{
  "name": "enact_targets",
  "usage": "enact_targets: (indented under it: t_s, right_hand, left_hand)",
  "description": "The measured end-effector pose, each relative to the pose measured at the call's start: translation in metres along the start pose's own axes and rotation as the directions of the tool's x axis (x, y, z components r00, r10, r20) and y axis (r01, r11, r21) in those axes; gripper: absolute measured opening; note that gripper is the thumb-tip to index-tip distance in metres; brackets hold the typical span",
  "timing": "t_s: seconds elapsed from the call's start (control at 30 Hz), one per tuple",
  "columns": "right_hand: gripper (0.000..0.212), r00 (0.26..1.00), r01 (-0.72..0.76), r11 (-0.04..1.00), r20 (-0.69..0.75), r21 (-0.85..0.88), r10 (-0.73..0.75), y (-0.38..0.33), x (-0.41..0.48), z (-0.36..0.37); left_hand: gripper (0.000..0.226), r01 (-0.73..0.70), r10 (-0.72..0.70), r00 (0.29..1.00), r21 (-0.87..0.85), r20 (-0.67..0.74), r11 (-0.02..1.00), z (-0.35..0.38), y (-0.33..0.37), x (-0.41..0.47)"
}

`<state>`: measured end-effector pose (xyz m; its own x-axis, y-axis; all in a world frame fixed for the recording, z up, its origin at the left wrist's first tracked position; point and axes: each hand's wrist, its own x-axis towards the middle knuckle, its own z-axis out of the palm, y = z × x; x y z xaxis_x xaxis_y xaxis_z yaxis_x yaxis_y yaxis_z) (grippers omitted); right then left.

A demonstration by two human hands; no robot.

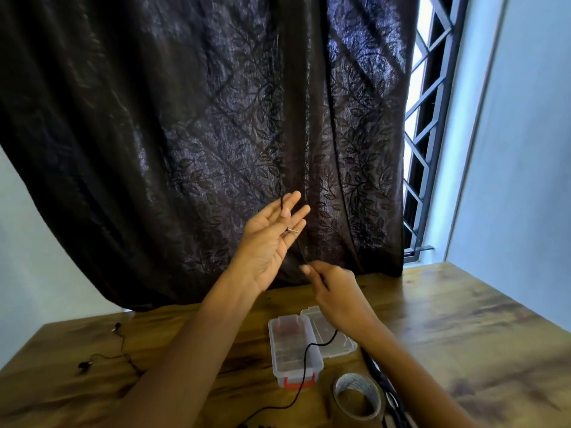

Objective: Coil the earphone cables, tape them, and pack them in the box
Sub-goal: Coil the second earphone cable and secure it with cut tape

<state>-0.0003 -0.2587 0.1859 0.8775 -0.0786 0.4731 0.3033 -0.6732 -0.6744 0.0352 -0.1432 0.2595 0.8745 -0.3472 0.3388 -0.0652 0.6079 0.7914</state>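
- Right now my left hand (pixel 265 245) is up in front of me, palm turned my way, fingers (pixel 290 200) straight and spread a little.
- A jack plug (pixel 292 230) sits crosswise at the base of those fingers, and a short dark run of the earphone cable (pixel 306 359) climbs one of them. Whether the plug is tucked between two fingers or just lying on them, I can't tell.
- Below it and a bit to the right, my right hand (pixel 335 293) has thumb and fingertips closed in a pinch on the same cable.
- The stretch between my two hands runs nearly straight up and down. It's thin and almost lost against the dark curtain (pixel 216 118).
- From under my right hand, the slack drops across the open clear box (pixel 273 350) and trails off toward me, out of view.
- So here's what counts: the loose length hangs beneath my right hand, and the spool I'd wind onto, my left fingers, stands just above it. My guess is the right hand carries each turn up and round, since it's the one feeding the cable.
- The box's lid (pixel 343 347) lies flipped open under my right wrist, with the tape roll (pixel 347 384) just nearer me than that.
- A second pair of earphones (pixel 85 365) waits well out past my left elbow on the table (pixel 463 335).
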Motion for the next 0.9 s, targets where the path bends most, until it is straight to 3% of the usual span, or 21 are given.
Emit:
enact_targets:
  t_s: [0.23, 0.37, 0.47, 0.53, 0.63, 0.77, 0.9]
  right_hand:
    - [0.028, 0.988, 0.037, 0.999, 0.148, -0.006, -0.036, -0.006, -0.003, -0.011]
    - [0.010, 0.993, 0.038, 0.994, 0.105, 0.105, -0.050, -0.018, -0.005, -0.022]
    - [0.010, 0.988, 0.156, 0.979, -0.001, 0.133, -0.158, -0.028, -0.002, -0.032]
    - [0.010, 0.953, 0.295, 0.953, -0.086, 0.065, -0.289, -0.034, 0.005, -0.040]
    - [0.015, 0.892, 0.443, 0.896, -0.098, 0.003, -0.441, -0.040, 0.022, -0.052]
    - [0.015, 0.872, 0.483, 0.875, -0.109, 0.031, -0.477, -0.049, 0.047, -0.070]
    - [0.010, 0.883, 0.467, 0.877, -0.111, 0.113, -0.456, -0.057, 0.068, -0.085]
  left_hand:
    - [0.041, -0.138, 0.157, 0.986, 0.259, -0.051, 0.956, -0.018, 0.000, 0.014]
    - [0.037, -0.160, 0.185, 0.983, 0.429, -0.017, 0.889, -0.028, -0.003, 0.016]
    - [0.034, -0.162, 0.169, 0.985, 0.515, 0.033, 0.842, -0.031, -0.007, 0.014]
    - [0.031, -0.151, 0.136, 0.988, 0.536, 0.068, 0.830, -0.029, -0.008, 0.012]
    - [0.027, -0.098, 0.050, 0.994, 0.544, 0.101, 0.833, -0.020, -0.005, 0.009]
    - [0.037, -0.050, -0.058, 0.981, 0.534, 0.184, 0.844, -0.011, 0.000, 0.004]
    - [0.030, 0.079, -0.168, 0.959, 0.352, 0.228, 0.933, -0.004, 0.007, -0.001]
